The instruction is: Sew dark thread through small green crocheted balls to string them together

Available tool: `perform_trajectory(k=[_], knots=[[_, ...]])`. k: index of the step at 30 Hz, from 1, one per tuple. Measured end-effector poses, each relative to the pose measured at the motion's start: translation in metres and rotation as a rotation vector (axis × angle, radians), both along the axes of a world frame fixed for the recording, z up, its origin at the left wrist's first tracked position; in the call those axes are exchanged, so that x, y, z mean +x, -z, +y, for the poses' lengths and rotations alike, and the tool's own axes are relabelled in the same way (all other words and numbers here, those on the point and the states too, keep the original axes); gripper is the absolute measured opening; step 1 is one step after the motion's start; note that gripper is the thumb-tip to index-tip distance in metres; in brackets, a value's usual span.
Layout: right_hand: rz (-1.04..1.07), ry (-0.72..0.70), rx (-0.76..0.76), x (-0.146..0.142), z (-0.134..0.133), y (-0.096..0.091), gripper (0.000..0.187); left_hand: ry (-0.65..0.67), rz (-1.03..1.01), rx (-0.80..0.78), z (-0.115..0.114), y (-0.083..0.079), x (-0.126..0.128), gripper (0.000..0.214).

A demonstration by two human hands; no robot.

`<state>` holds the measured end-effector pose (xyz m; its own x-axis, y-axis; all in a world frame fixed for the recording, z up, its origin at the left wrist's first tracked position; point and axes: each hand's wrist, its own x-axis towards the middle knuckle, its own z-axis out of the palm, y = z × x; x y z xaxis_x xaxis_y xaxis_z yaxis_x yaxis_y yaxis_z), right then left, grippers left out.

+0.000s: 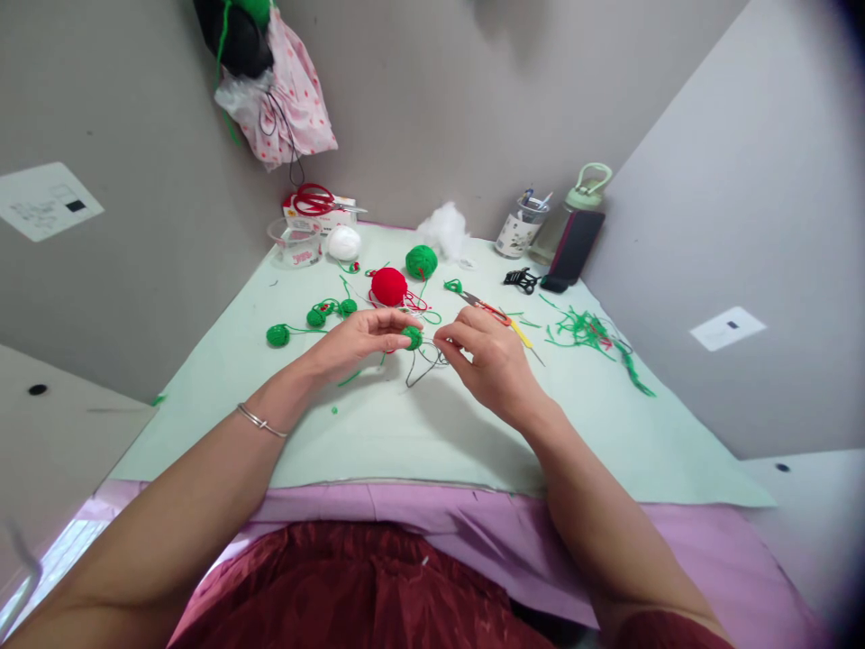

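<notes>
My left hand [365, 342] is closed around a small green crocheted ball [412, 338], gripping it between thumb and fingers above the table. Just to its right, my right hand [483, 356] is in a pinch; whatever its fingertips hold is too small to make out. A loop of dark thread [419, 371] hangs between the two hands. Behind them lie a red yarn ball [389, 287] and a green yarn ball [422, 261]. Several small green crocheted balls, one [277, 335] at the far left, rest beside my left hand. Orange-handled thread snips [492, 312] lie behind my right hand.
Green yarn scraps [585, 332] spread at the right, near a black hair clip [522, 280]. Along the back stand a clear tub [297, 245], white yarn [344, 242], white stuffing [446, 233], a pen cup [519, 230] and a bottle [558, 225]. Red scissors [314, 200] top a box.
</notes>
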<state>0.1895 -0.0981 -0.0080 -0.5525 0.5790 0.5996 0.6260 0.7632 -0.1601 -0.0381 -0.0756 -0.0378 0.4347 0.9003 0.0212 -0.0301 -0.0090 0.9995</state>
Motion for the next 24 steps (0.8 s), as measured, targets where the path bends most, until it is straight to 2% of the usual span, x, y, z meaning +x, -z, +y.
perform_trajectory(k=[6,11,15,24], knots=[[0.073,-0.008,-0.093,-0.003,0.001,0.003,0.015,-0.006,-0.092,-0.018,0.000,0.003,0.003,0.032],[0.290,-0.030,-0.415,-0.004,0.003,0.004,0.011,-0.002,-0.124,0.008,0.000,0.004,0.004,0.032],[0.440,-0.105,-0.679,-0.003,0.009,0.005,0.013,0.006,-0.143,0.009,0.000,0.003,0.004,0.033],[0.609,-0.271,-1.073,0.005,0.020,0.011,0.024,0.077,-0.186,0.004,-0.002,-0.001,0.003,0.032]])
